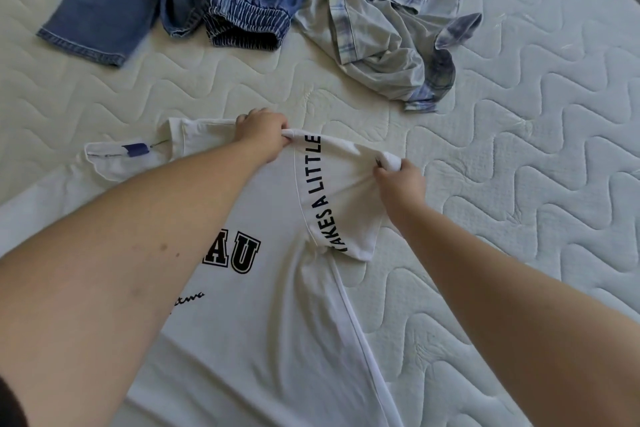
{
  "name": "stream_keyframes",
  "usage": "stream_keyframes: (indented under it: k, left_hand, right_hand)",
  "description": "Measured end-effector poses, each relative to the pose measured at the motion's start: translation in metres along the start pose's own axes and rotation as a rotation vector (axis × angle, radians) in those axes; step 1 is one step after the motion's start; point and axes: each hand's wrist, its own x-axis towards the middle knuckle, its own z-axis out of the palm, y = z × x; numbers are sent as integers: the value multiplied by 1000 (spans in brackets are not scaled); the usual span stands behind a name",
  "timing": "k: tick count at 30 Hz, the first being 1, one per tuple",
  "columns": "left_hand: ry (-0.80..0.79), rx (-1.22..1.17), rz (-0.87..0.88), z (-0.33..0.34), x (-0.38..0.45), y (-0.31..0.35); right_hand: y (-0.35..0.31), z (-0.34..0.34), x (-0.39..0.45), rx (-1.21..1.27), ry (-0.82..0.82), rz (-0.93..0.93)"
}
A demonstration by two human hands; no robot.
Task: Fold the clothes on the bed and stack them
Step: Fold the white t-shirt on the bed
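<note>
- A white T-shirt (pixel 277 340) with black letters is spread flat on the bed (pixel 519 184), near the bottom of the view.
- The top of its right sleeve (pixel 339 191) is pinched by the left hand (pixel 263 132), with the fingers curled tight on the cloth.
- The sleeve's outer end is gripped by the right hand (pixel 401 180), fingers closed around it, and the sleeve is lifted a little.
- Blue jeans (pixel 180 0) are left in a heap at the top of the bed.
- A crumpled pale checked shirt (pixel 388 31) is seen just beside the jeans.
</note>
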Motion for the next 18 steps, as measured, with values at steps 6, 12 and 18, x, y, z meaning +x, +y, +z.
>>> stream_keyframes:
  k: [6, 12, 18]
  left_hand:
    - [195, -135, -87, 5, -9, 10]
    - [327, -341, 119, 50, -93, 33]
    - [238, -336, 192, 117, -211, 52]
  right_hand:
    - [1, -5, -7, 124, -5, -9]
    - [37, -22, -53, -47, 25, 43]
    - [73, -8, -101, -400, -190, -41]
